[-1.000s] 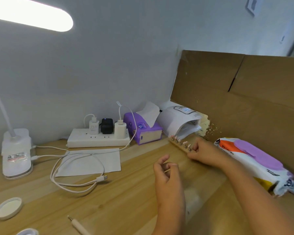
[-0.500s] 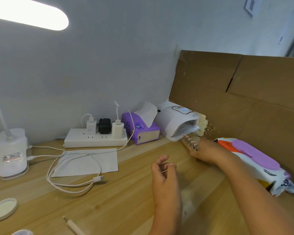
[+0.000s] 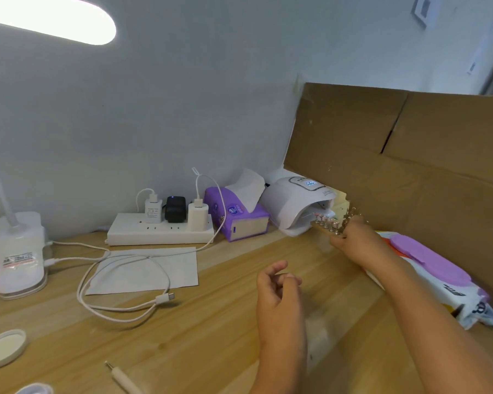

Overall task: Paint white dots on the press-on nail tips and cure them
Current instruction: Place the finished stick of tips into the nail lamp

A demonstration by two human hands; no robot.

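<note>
My right hand (image 3: 353,237) holds the near end of a wooden strip of nail tips (image 3: 326,223), which carries several small tips on metal stands. The strip's far end is at the mouth of the white curing lamp (image 3: 293,203), whose display is lit. My left hand (image 3: 278,291) hovers over the desk's middle with fingers loosely curled, thumb and forefinger close together; whether it pinches anything is unclear. A white dotting pen (image 3: 123,379) lies at the desk's near edge.
A purple tissue box (image 3: 236,217) and a power strip (image 3: 160,231) with chargers stand by the wall. A white cable (image 3: 120,282) loops over a paper sheet (image 3: 151,268). Desk lamp base (image 3: 17,251) at left, white lid (image 3: 3,348) near-left, wipes pack (image 3: 439,277) against the cardboard wall at right.
My right hand has lifted the strip of nail tips off the desk and carried it back and right to the curing lamp's opening. My left hand has stayed roughly where it was.
</note>
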